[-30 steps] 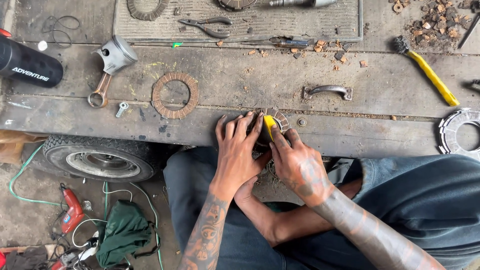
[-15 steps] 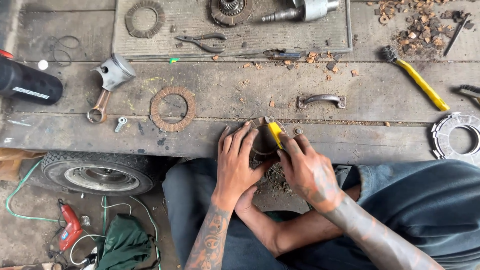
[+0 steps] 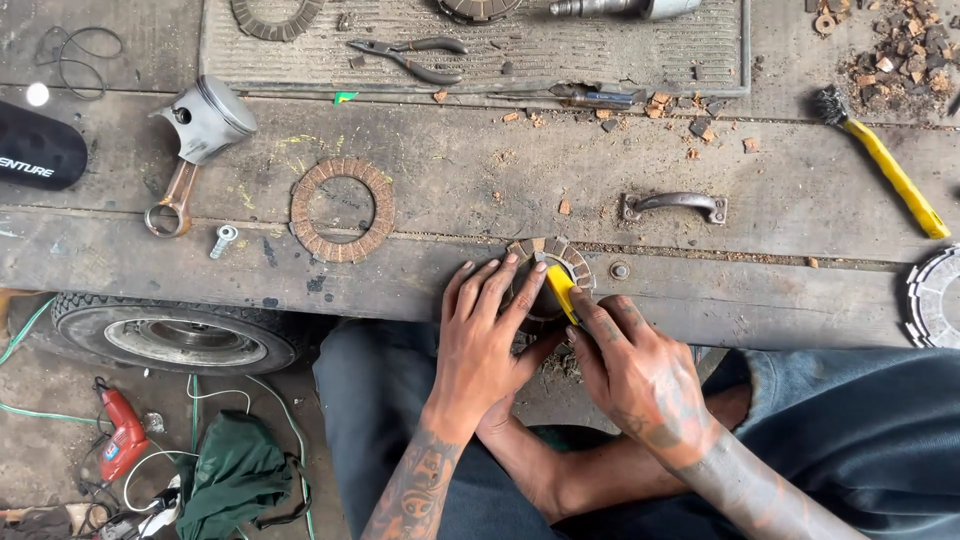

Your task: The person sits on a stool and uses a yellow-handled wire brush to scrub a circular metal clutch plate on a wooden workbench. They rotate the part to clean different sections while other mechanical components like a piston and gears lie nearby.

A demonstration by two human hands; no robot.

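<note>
The friction ring (image 3: 570, 258), a round plate edged with brown cork-like pads, lies flat at the near edge of the wooden counter (image 3: 480, 170), just in front of the person's lap. The left hand (image 3: 485, 335) presses down on it, fingers (image 3: 500, 285) spread apart across the ring's left half and its centre. The right hand (image 3: 635, 365) has its fingers closed around a yellow-handled tool (image 3: 562, 290), whose end rests on the right side of the ring; the tip itself is hidden between the two hands.

A second ring (image 3: 342, 209) with a full set of brown pads lies to the left, well apart. Farther left are a piston with its connecting rod (image 3: 195, 135) and a small bolt (image 3: 224, 239). A metal drawer handle (image 3: 675, 205) is fixed to the counter just to the right of the hands, and a yellow-handled brush (image 3: 885, 160) lies at the far right, near a heap of brown scraps (image 3: 905, 45). Pliers (image 3: 412, 55) rest on a ribbed mat (image 3: 480, 40) at the far side. A small wheel (image 3: 170, 335) sits under the counter's edge at the left, with a red power tool (image 3: 122, 430) and a green cloth (image 3: 235, 475) on the floor.
</note>
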